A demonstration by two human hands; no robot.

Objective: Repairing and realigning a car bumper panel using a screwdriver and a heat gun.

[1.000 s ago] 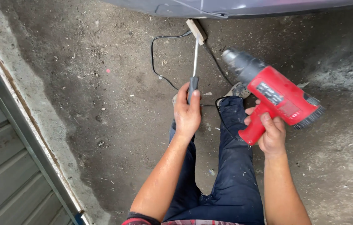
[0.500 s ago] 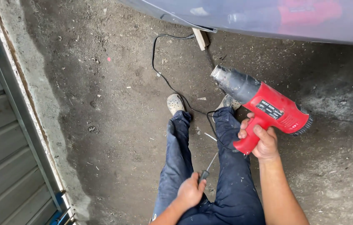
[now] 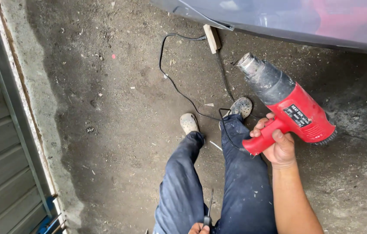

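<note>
Head view: right hand (image 3: 281, 145) wrapped tight around the grip of a red heat gun (image 3: 289, 106), nozzle aimed up-left toward the lower edge of the grey car panel (image 3: 279, 21), not touching it. Left hand (image 3: 198, 228) sits at the bottom frame edge between the knees, closed on a thin dark-handled tool (image 3: 209, 210), probably a screwdriver or pick; mostly cropped. The black cord (image 3: 179, 89) trails over the dirt floor (image 3: 105, 130). Looks like the heating step, tool parked; next calls for steady nozzle aim near the panel edge.
</note>
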